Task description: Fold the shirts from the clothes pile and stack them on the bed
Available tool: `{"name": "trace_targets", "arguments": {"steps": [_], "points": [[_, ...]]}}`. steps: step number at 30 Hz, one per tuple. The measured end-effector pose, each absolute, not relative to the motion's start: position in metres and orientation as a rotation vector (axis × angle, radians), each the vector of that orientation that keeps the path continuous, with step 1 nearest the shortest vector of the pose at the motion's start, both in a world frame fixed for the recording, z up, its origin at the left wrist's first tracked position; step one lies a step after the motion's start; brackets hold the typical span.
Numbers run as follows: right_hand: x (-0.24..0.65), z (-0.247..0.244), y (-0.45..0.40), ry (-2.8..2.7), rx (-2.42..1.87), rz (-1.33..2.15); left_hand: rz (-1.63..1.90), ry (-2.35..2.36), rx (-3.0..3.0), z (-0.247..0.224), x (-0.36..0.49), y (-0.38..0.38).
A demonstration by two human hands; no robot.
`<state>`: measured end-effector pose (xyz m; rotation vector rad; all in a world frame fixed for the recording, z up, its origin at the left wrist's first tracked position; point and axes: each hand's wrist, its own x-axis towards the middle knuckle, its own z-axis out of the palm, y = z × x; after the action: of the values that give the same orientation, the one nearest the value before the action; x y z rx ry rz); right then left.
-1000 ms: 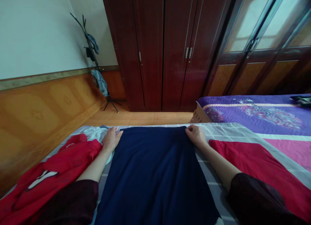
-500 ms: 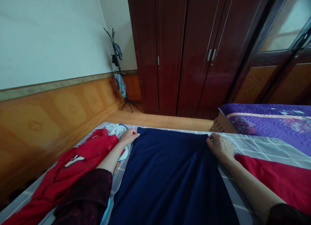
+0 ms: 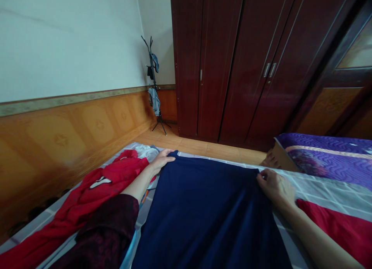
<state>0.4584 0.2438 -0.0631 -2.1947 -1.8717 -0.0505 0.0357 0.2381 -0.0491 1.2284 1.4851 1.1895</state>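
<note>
A navy garment (image 3: pixel 209 207) lies spread over the middle of the bed (image 3: pixel 319 185), its far edge just short of the bed's far edge and its near end running out of view at the bottom. The fabric is plain and deep blue, with a faint soft sheen. Its left part looks fairly smooth, while long, shallow creases fan down from the far right corner. The far edge runs nearly straight, except at the left, where the cloth rises into a small rumpled peak.

The left grip (image 3: pixel 161 160) has that far left corner caught between thumb and fingers. The right grip (image 3: pixel 276 187) pinches the far right corner, thumb against curled fingers.

Along the bed's left edge lies a rumpled red garment (image 3: pixel 114 172) with a black-and-white patch, partly behind the dark maroon sleeve (image 3: pixel 107 226). A pale crumpled cloth (image 3: pixel 147 152) sits near the bed's far left corner. A red cloth (image 3: pixel 334 222) lies toward the bed's right side, beside the right forearm, cut off by the picture's border.
</note>
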Motion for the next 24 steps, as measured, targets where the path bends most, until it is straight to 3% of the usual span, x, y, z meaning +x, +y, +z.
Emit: {"name": "trace_targets", "arguments": {"steps": [7,24], "points": [[0.460,-0.068,0.246,-1.869,-2.145,-0.085,1.165,1.837,1.368,-0.062,0.017,0.250],[0.464,-0.063,0.245,-1.946,-2.168,-0.076,0.941,1.786,1.819,-0.065,0.019,0.251]]}}
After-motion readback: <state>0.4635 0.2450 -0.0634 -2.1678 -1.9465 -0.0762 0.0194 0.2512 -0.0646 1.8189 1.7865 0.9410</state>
